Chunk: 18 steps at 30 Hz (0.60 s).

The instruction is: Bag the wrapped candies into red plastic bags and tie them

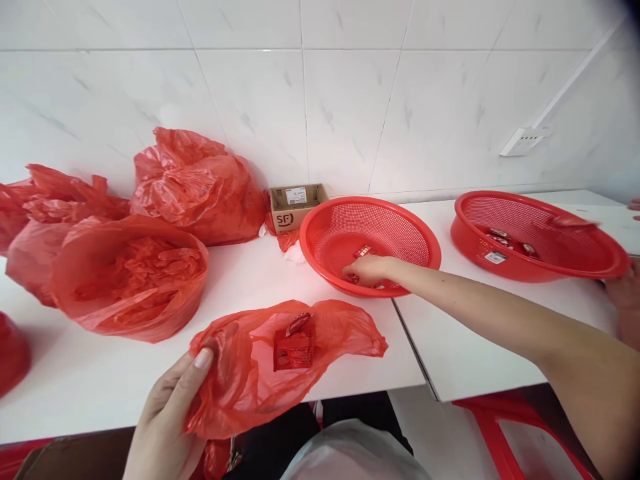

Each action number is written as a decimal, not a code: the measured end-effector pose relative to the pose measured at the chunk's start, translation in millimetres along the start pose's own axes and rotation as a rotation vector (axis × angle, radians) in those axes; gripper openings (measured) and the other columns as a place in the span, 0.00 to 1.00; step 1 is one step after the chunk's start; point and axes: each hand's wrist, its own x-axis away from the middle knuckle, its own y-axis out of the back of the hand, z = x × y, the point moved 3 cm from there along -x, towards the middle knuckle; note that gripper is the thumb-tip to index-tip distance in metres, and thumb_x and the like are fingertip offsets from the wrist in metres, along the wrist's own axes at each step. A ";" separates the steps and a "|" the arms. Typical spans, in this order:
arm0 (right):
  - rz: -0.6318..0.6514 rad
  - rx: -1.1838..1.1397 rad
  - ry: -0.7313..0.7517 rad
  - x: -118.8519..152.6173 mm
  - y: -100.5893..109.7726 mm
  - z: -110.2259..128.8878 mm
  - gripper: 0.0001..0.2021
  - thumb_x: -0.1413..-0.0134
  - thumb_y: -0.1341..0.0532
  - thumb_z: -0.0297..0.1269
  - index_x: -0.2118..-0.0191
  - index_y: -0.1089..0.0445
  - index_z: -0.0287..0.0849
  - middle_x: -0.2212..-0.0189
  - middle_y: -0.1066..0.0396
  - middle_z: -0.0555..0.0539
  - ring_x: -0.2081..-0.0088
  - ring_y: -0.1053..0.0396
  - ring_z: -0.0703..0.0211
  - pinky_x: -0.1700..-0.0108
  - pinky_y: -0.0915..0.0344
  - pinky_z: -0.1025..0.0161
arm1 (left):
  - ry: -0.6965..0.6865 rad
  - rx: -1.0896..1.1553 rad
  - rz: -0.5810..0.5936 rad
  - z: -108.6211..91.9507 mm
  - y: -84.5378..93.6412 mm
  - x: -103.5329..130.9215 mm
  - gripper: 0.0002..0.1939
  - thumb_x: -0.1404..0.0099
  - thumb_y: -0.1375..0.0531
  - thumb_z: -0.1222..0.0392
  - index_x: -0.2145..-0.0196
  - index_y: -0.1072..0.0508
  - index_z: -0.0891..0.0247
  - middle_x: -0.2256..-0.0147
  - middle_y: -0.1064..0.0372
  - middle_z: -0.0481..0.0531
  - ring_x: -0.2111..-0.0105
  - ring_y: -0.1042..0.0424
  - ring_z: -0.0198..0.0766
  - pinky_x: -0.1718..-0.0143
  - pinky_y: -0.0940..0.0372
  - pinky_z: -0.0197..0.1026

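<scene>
My left hand (173, 407) is closed on the edge of a thin red plastic bag (240, 393), thumb on top. The bag lies open over the table's front edge. Inside it sit a few small red packets (294, 350), one with a dark wrapper. My right hand (369, 270) reaches down into a red perforated plastic basket (320, 213), its fingers curled near the bottom. What they pinch is mostly hidden. A small red-and-white packet (364, 251) lies just behind that hand in the basket.
A large red bag (125, 327) stuffed with bags stands left, before fuller tied bags (200, 193). An open cardboard box (295, 207) stands at the wall. Another red basket (525, 263) holds a few packets; a person's hand (623, 300) is beside it. A red stool (500, 440) stands below.
</scene>
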 end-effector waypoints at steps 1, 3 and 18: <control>0.047 0.005 -0.029 1.6 7.1 2.5 0.07 0.40 0.37 0.35 0.69 0.32 0.40 0.78 0.34 0.53 0.80 0.40 0.70 0.78 0.41 0.70 | -0.001 0.003 -0.001 0.1 4.1 -1.6 0.17 0.56 0.25 0.53 0.70 0.21 0.62 0.74 0.24 0.50 0.72 0.23 0.42 0.75 0.28 0.35; 0.093 -0.011 -0.055 6.8 23.4 13.6 0.05 0.44 0.36 0.31 0.69 0.34 0.42 0.79 0.35 0.54 0.80 0.38 0.68 0.78 0.42 0.69 | -0.005 0.008 -0.025 -0.2 10.6 -3.8 0.18 0.57 0.24 0.54 0.69 0.21 0.61 0.75 0.25 0.49 0.72 0.22 0.42 0.76 0.28 0.33; -0.002 -0.104 0.424 18.8 -58.4 127.3 0.13 0.35 0.43 0.48 0.53 0.28 0.47 0.55 0.28 0.47 0.57 0.30 0.57 0.55 0.35 0.61 | -0.027 0.068 -0.122 -5.2 -3.0 -2.3 0.19 0.57 0.25 0.63 0.64 0.19 0.58 0.68 0.20 0.46 0.72 0.22 0.37 0.73 0.27 0.29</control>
